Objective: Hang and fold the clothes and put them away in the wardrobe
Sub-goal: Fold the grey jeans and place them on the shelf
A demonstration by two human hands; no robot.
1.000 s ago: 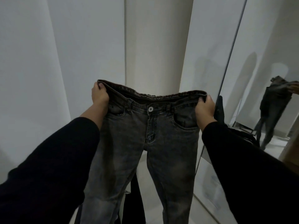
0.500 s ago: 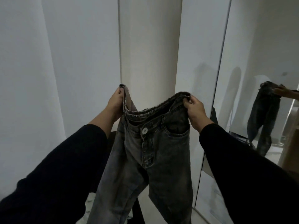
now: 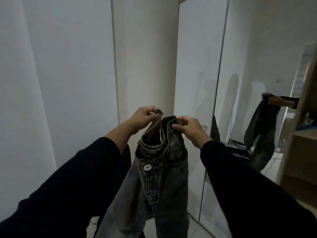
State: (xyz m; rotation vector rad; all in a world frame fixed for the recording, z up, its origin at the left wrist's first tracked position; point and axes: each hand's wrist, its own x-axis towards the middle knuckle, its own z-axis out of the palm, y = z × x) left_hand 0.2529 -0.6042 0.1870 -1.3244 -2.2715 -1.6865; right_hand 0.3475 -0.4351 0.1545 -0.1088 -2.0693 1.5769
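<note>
Jeans (image 3: 161, 179), grey and faded, hang in mid-air in front of the person, held up by the waistband with the legs dropping out of view at the lower edge. Left hand (image 3: 143, 117) pinches one end of the waistband between thumb and curled fingers; right hand (image 3: 187, 128) pinches the other end the same way. Both hands sit close together, so the waistband is folded on itself, front side facing the camera, with the white button (image 3: 147, 167) showing just below the band. Both arms wear black sleeves (image 3: 82, 182). White panels (image 3: 68, 66) stand behind the garment. To the right, a mirror (image 3: 257, 66) reflects the jeans and an arm, and a wooden shelf unit (image 3: 301, 152) stands at the far right edge.
</note>
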